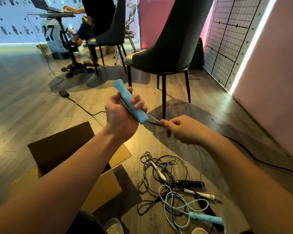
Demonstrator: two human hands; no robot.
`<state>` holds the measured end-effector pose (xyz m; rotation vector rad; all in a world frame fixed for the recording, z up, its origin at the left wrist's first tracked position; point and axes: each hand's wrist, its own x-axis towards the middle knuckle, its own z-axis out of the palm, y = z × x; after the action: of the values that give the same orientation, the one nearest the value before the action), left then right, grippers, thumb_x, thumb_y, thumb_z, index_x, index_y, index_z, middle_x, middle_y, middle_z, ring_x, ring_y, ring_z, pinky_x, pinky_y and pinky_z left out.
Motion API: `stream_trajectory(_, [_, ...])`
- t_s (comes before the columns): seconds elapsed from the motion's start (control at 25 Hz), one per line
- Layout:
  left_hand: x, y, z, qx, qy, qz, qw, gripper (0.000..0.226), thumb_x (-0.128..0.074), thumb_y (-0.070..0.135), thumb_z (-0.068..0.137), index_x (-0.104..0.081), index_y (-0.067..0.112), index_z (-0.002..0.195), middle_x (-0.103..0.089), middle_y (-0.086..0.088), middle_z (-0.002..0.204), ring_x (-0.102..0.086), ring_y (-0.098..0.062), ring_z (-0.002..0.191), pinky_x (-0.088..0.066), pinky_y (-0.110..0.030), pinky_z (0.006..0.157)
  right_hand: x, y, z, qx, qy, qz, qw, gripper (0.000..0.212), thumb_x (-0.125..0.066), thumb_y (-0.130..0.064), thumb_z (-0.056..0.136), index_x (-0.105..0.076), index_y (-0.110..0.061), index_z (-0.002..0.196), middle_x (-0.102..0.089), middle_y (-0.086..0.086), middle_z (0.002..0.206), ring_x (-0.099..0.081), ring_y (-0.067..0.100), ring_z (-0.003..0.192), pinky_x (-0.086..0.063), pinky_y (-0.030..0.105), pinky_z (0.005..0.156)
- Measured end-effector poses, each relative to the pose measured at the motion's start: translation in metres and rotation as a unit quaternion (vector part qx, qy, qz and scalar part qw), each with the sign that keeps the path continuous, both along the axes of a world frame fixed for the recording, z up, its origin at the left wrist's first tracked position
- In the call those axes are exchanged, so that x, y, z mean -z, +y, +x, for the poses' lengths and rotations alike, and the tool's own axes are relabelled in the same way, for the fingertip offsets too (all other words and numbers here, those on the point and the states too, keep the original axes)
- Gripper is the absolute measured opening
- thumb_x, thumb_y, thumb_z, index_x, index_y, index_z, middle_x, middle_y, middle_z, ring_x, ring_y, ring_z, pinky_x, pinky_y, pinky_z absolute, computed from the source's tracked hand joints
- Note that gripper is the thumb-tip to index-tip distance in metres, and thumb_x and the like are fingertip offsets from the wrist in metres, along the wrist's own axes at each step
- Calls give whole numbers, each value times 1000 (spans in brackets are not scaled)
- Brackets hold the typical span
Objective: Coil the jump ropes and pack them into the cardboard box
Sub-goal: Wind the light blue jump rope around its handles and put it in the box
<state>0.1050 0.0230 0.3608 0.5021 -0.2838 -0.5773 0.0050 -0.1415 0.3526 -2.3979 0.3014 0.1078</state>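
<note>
Only starting: gripping blue handle (130, 100) in left hand (121, 116), pinching its cord (154, 118) with right hand (184, 130), leaving other ropes (159, 172) tangled beside cardboard box (61, 144).

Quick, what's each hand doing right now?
Left hand: grips the light blue foam jump-rope handle.
Right hand: pinches that rope's pale cord.

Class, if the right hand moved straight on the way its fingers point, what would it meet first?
Probably the lower end of the blue jump-rope handle, held in the left hand: the right hand, pinching the pale cord, points leftward at it. Depth is uncertain.
</note>
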Motion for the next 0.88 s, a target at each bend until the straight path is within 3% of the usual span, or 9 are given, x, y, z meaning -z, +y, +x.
stream_trajectory(0.08, [5, 5, 15, -88, 19, 31, 995, 23, -30, 29, 103, -48, 14, 104, -47, -3, 71, -49, -15, 60, -51, -32, 66, -1, 0, -3, -33, 51, -6, 998, 53, -42, -57, 101, -66, -18, 73, -48, -4, 58, -43, 9, 48, -39, 23, 51])
stream_trajectory(0.2, [20, 11, 33, -194, 4, 180, 964, 24, -34, 35, 108, -52, 22, 116, -53, -1, 72, -57, -15, 66, -55, -42, 83, -8, -3, -9, -78, 34, 7, 996, 51, -48, -57, 98, -69, -19, 70, -48, 2, 61, -42, 10, 49, -38, 24, 53])
stream_trajectory(0.36, [32, 18, 38, -216, -115, 319, 916, 19, -34, 37, 108, -50, 31, 116, -50, 0, 79, -53, -10, 67, -51, -30, 71, -14, -2, -12, -161, -69, 106, 979, 29, -57, -36, 100, -78, -18, 94, -54, -3, 62, -47, 6, 55, -38, 19, 54])
stream_trajectory(0.48, [34, 14, 27, -126, -309, 561, 758, 25, -27, 37, 109, -49, 32, 98, -46, -4, 91, -45, -4, 66, -43, -20, 61, -19, 4, -11, -135, -210, 130, 959, 20, -57, -21, 101, -74, -14, 111, -70, 10, 84, -62, 25, 72, -50, 37, 62])
stream_trajectory(0.52, [37, 11, 22, -62, -332, 585, 737, 32, -25, 41, 109, -52, 29, 96, -48, -6, 89, -48, -7, 63, -44, -23, 58, -21, 3, -10, -108, -258, 137, 950, 20, -57, -19, 102, -73, -14, 111, -69, 17, 89, -62, 30, 76, -51, 40, 67])
stream_trajectory(0.6, [43, 7, 13, 82, -304, 564, 764, 54, -20, 51, 106, -62, 18, 106, -50, -7, 77, -51, -14, 55, -46, -29, 51, -25, -1, -12, -41, -305, 162, 938, 20, -55, -22, 102, -73, -17, 110, -67, 22, 91, -59, 32, 73, -49, 31, 61])
stream_trajectory(0.72, [45, 6, 7, 230, -257, 506, 790, 84, -13, 68, 97, -65, 5, 117, -51, -7, 71, -48, -15, 49, -45, -28, 49, -20, -10, -10, 66, -290, 197, 934, 23, -50, -30, 105, -71, -22, 106, -61, -1, 67, -53, 9, 53, -41, 14, 52])
stream_trajectory(0.8, [36, 5, 2, 292, -243, 459, 803, 89, -12, 71, 96, -68, 4, 112, -52, -10, 72, -46, -15, 47, -44, -27, 47, -14, -16, -7, 139, -286, 161, 934, 24, -48, -32, 105, -71, -23, 104, -53, -9, 66, -48, 0, 52, -37, 14, 51])
stream_trajectory(0.88, [26, 3, -3, 312, -235, 403, 827, 81, -14, 64, 100, -67, 4, 108, -48, -9, 67, -42, -14, 45, -40, -26, 46, -7, -25, -2, 193, -279, 120, 933, 23, -50, -34, 104, -71, -24, 101, -60, -4, 76, -51, 3, 64, -42, 24, 60])
